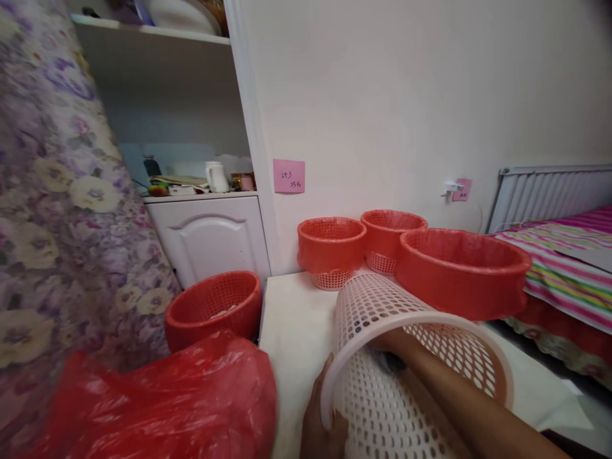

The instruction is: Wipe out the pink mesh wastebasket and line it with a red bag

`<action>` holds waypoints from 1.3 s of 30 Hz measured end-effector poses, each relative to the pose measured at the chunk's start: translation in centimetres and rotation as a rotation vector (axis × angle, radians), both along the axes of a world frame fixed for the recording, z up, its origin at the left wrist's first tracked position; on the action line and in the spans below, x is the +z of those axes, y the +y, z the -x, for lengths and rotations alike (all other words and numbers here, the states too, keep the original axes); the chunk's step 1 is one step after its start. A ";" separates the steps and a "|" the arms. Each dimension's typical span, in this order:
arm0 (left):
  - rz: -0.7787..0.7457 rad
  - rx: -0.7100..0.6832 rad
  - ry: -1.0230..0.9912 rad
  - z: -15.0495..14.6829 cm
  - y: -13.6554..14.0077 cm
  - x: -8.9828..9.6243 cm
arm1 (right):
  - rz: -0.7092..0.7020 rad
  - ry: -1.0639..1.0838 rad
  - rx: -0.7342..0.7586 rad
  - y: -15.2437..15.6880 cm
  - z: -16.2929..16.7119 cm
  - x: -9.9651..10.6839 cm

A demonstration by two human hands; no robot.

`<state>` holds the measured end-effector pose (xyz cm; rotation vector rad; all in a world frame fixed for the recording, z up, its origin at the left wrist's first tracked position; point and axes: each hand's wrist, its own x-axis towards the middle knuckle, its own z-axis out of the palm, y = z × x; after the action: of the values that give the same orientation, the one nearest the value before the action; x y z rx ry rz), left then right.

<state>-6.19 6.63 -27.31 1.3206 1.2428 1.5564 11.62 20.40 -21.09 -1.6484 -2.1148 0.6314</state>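
1. Head view: a white mesh basket (pixel 406 357) lies on its side at about 5 o'clock on the pale surface (pixel 296 325), its open mouth turned toward the camera.
2. The left hand (pixel 321 421) holds the basket's rim at its lower left edge, thumb over the rim, the grip pinching it.
3. The right hand (pixel 389 344) reaches deep inside the basket, forearm passing through the mouth; I cannot tell whether its grip is spread or pressed together, since the mesh hides the fingers.
4. A crumpled red plastic bag (pixel 176 401) lies at 7 o'clock, just beside the left hand.
5. Three baskets lined with red bags stand at 12 to 2 o'clock: the large lined basket (pixel 461 271) nearest, the middle lined basket (pixel 331 248) and the far lined basket (pixel 392 233) behind it, by the wall.
6. A red mesh basket (pixel 213 306) sits at 9 o'clock, lower, beside the surface.
7. A pink note (pixel 289 176) sticks to the wall at 12 o'clock.
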 end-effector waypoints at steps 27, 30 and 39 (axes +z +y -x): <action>-0.146 0.140 0.260 0.0 -0.9 1.3 | -0.174 0.009 -0.098 -1.8 -0.3 -0.8; -0.117 0.064 0.214 -0.3 -0.6 0.5 | -0.144 -0.022 -0.077 -0.9 0.1 -2.0; -0.031 0.072 0.138 -0.4 -0.9 0.9 | -0.058 -0.192 -0.007 -3.6 -0.7 -2.8</action>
<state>-5.75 5.77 -26.37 1.4376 1.3698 1.5614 12.34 16.76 -23.87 -1.7445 -2.2358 0.4205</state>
